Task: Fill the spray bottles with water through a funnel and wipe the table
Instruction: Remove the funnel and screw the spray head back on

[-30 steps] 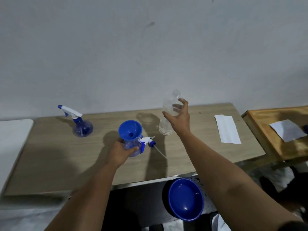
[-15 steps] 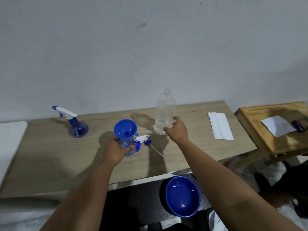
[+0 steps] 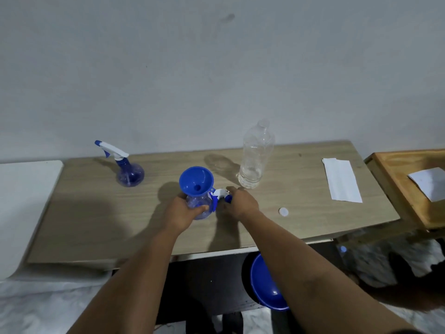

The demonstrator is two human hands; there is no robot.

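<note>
centre of frame: left hand (image 3: 181, 213) grips the round spray bottle (image 3: 199, 205), blue funnel (image 3: 196, 180) seated in its neck. right hand (image 3: 242, 203) sits just right of it, fingers curled over the loose spray head (image 3: 220, 194) on the table (image 3: 96, 213); can't tell if it's actually pinching it. clear plastic bottle (image 3: 256, 156) stands upright behind, w/ nobody holding it. 2nd spray bottle (image 3: 126, 168) upper left, paper towel (image 3: 342, 179) right, small white cap (image 3: 283, 211) near it.
</note>
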